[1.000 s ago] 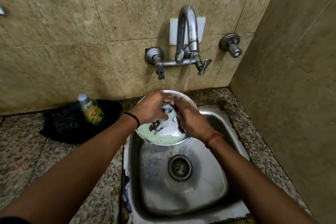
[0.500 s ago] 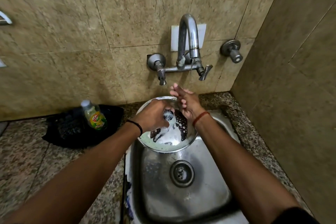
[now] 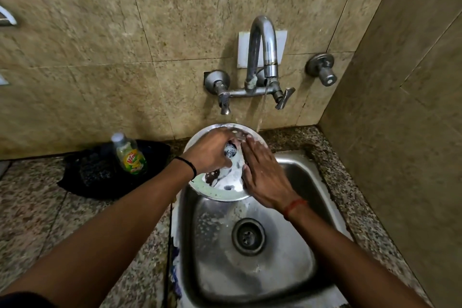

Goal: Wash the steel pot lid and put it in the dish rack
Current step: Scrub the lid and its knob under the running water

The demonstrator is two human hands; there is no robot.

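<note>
- Steel pot lid (image 3: pixel 222 189): held tilted over the far-left part of the steel sink (image 3: pixel 295 252), at about 11 o'clock from the drain (image 3: pixel 248 236). Its surface is covered with white foam and a pale green film near the lower rim.
- Left hand (image 3: pixel 210 152): fingers curled round the lid's dark, sudsy knob (image 3: pixel 231 150), gripping it. A black band sits on the wrist.
- Right hand (image 3: pixel 265 177): laid flat on the lid's right side, at 3 o'clock from the knob, fingers straight and together, pressing on the soapy surface. A red thread is on the wrist.
- Tap (image 3: pixel 262 52): wall-mounted, at 12 o'clock from the lid. A thin stream of water (image 3: pixel 261 110) runs from the spout and falls just past the lid's far-right edge; whether it touches the lid I cannot tell.
- 1 separate wall valve (image 3: pixel 322 69) at 2 o'clock from the lid.
- Dish soap bottle (image 3: pixel 130 155): upright at 9 o'clock from the lid, standing on a black cloth (image 3: pixel 87 177) on the speckled granite counter (image 3: pixel 37 220).
- Foam flecks lie on the basin floor around the drain.
</note>
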